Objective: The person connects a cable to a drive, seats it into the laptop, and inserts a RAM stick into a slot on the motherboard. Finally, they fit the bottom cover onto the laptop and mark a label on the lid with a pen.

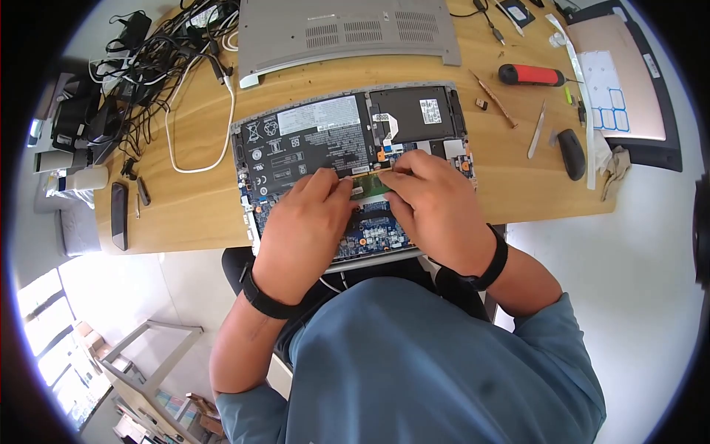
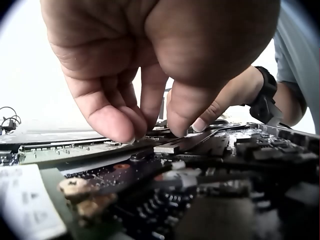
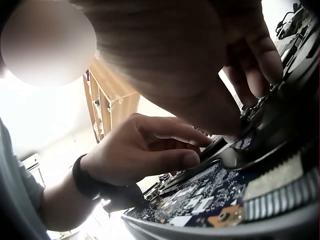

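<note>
An opened laptop (image 1: 303, 152) lies with its battery, drive and blue circuit board exposed. A green memory module (image 1: 372, 186) sits at its middle, over the board. My left hand (image 1: 307, 222) holds the module's left end, with thumb and fingertips bent down around it. At the right end, my right hand (image 1: 444, 203) grips it between thumb and forefinger. In the left wrist view, the left fingertips (image 2: 120, 127) come right down to the board, with the thumb on the other side. My knuckles hide parts of the module's ends.
Behind the laptop lies its grey bottom cover (image 1: 347, 37). Tangled cables and adapters (image 1: 170, 66) fill the table's left back. A red and black screwdriver (image 1: 532, 75), tweezers (image 1: 537, 129) and a black mouse (image 1: 572, 154) lie on the right. The front table edge (image 1: 177, 250) is near my body.
</note>
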A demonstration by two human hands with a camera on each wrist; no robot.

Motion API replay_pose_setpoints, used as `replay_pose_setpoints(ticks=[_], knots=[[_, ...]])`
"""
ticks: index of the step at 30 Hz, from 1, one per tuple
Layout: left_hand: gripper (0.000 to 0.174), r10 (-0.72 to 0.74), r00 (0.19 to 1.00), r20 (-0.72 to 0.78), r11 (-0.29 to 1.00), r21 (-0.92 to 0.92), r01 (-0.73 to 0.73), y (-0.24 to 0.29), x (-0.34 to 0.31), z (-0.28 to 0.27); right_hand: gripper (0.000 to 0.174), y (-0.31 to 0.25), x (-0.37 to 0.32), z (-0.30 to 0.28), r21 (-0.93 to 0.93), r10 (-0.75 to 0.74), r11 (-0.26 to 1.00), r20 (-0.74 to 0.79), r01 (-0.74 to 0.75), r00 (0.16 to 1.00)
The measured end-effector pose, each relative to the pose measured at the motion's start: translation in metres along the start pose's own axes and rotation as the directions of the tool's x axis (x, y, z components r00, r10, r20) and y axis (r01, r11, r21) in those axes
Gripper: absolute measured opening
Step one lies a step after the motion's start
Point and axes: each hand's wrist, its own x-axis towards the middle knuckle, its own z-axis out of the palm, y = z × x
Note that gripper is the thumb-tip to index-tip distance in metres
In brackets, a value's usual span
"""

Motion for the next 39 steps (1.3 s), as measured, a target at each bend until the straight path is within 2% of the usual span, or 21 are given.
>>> replay_pose_setpoints(ticks=[2, 7, 13, 17, 20, 32, 34, 39], knots=[[0.026, 0.016, 1.0, 0.0, 1.0, 0.008, -0.016, 0.0, 0.0, 0.003, 0.018, 0.002, -0.001, 0.001, 0.027, -0.022, 0.999, -0.041, 0.023, 0.999], [0.027, 0.087, 0.995, -0.051, 0.989, 0.124, -0.08, 0.0, -0.008, 0.007, 0.017, 0.002, -0.007, 0.002, 0.028, -0.01, 1.0, -0.026, 0.011, 1.0], [0.028, 0.13, 0.99, -0.058, 0.978, 0.173, -0.119, 0.001, -0.015, 0.007, 0.015, -0.002, -0.009, -0.003, 0.019, 0.003, 1.0, -0.002, -0.003, 1.0], [0.027, 0.111, 0.993, -0.034, 0.986, 0.125, -0.106, 0.004, -0.018, 0.005, 0.014, -0.001, -0.013, 0.0, 0.074, -0.01, 0.997, -0.022, 0.011, 1.0], [0.027, 0.109, 0.994, -0.032, 0.989, 0.105, -0.105, 0.003, -0.018, 0.006, 0.013, 0.0, -0.011, -0.002, 0.048, 0.003, 0.999, 0.023, -0.004, 1.0], [0.026, 0.103, 0.992, -0.069, 0.994, 0.041, -0.101, 0.001, -0.015, 0.006, 0.009, 0.001, -0.009, -0.004, 0.081, 0.007, 0.997, 0.014, -0.009, 1.0], [0.033, 0.101, 0.995, -0.02, 0.993, 0.064, -0.099, 0.001, -0.016, 0.005, 0.009, 0.002, -0.009, -0.003, 0.084, 0.004, 0.996, 0.008, -0.005, 1.0], [0.032, 0.099, 0.995, -0.022, 0.994, 0.051, -0.098, 0.002, -0.015, 0.005, 0.008, 0.001, -0.008, -0.004, 0.079, -0.002, 0.997, -0.001, 0.002, 1.0]])
